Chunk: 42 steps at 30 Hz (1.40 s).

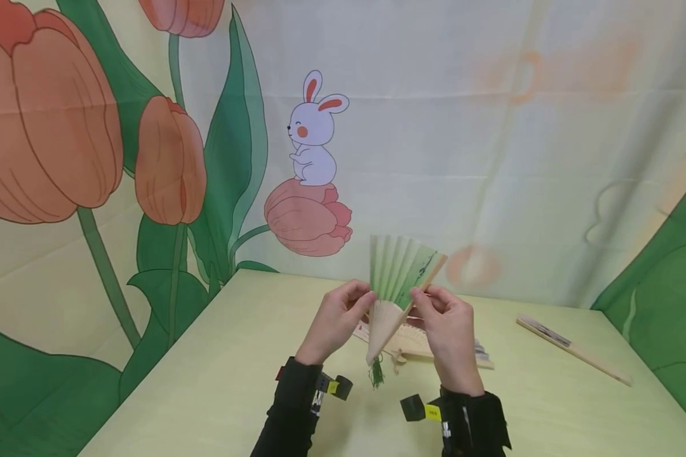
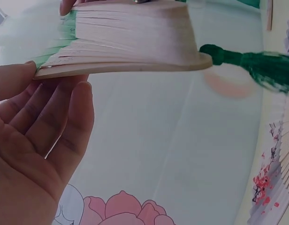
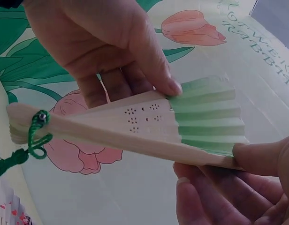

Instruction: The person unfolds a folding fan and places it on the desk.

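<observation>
A green folding fan [image 1: 398, 270] with pale wooden ribs is held up over the table, partly spread, its pivot end pointing down. My left hand [image 1: 338, 316] pinches its left edge between thumb and fingers. On the other side my right hand [image 1: 447, 327] pinches the right guard stick. From the pivot hangs a dark green tassel [image 1: 376, 372], also seen in the right wrist view, where small flower-shaped holes show in the ribs [image 3: 142, 115]. Behind the hands, an open fan [image 1: 414, 339] with a printed leaf lies on the table, partly hidden by the right hand.
A folded fan [image 1: 571, 349] lies at the right of the pale yellow-green table [image 1: 251, 336]. Behind the table hangs a cloth backdrop [image 1: 423, 146] printed with tulips and a rabbit. The left wrist view shows red blossoms on the open fan [image 2: 269, 187].
</observation>
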Each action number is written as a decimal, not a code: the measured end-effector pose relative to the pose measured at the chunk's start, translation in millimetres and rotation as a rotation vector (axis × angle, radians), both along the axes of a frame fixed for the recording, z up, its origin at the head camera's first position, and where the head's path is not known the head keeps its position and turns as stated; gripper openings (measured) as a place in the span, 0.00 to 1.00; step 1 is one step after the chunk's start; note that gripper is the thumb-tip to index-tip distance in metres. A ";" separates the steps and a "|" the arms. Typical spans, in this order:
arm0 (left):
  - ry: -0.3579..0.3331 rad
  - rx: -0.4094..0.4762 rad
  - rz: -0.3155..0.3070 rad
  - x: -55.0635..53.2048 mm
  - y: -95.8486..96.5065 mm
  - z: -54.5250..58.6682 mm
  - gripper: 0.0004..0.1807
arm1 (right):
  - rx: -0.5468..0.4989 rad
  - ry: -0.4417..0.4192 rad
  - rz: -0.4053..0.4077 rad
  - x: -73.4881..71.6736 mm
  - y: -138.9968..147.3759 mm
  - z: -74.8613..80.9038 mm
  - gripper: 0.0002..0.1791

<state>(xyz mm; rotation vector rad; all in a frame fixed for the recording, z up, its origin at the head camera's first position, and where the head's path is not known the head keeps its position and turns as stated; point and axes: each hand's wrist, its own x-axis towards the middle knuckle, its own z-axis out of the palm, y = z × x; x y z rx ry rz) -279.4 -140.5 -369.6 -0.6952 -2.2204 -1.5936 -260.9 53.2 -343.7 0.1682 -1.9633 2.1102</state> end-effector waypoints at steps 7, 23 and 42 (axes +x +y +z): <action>-0.022 0.055 0.040 -2.0 -10.4 1.0 0.09 | -0.022 -0.023 -0.003 -0.7 1.4 0.5 0.15; -0.030 0.108 0.051 -1.5 -19.8 4.4 0.09 | -0.016 -0.048 -0.009 -0.1 3.0 0.8 0.17; -0.075 0.231 0.025 -6.0 -28.6 2.8 0.14 | -0.079 -0.057 -0.029 -4.7 12.4 -0.5 0.18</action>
